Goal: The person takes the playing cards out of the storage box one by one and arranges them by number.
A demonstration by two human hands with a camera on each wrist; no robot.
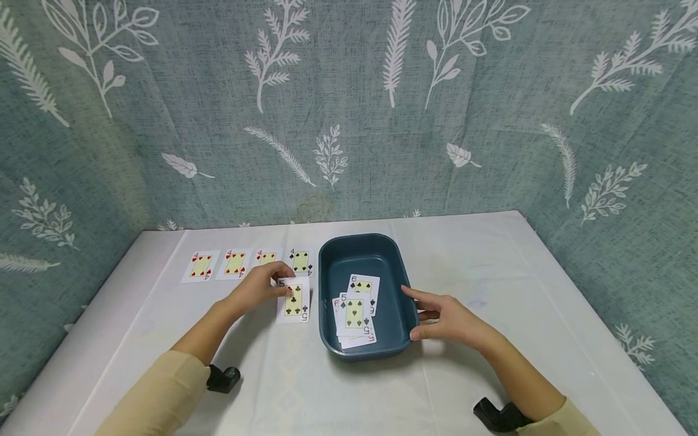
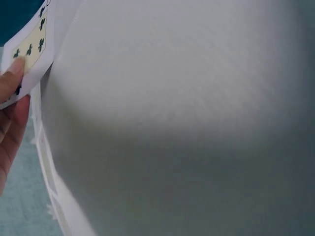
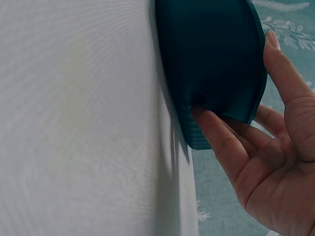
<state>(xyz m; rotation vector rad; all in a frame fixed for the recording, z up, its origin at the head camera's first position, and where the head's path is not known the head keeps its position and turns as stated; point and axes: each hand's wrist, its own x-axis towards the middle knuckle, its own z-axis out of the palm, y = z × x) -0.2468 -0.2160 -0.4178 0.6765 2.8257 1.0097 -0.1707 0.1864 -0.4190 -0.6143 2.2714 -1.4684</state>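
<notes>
My left hand pinches a five of clubs playing card between thumb and fingers, just left of the tray. The left wrist view shows the thumb on the face of that card. My right hand holds the right side of a dark blue tray, thumb and index finger at its rim. In the right wrist view other fingers touch the outer wall of the tray. Inside the tray lie overlapping face-up cards, with a five of spades on top and a six of spades partly covered.
Left of the tray, a row of fours lies near the table's back edge: two red cards at the left, a partly hidden four of diamonds and a black four. Patterned cloth surrounds the white tabletop.
</notes>
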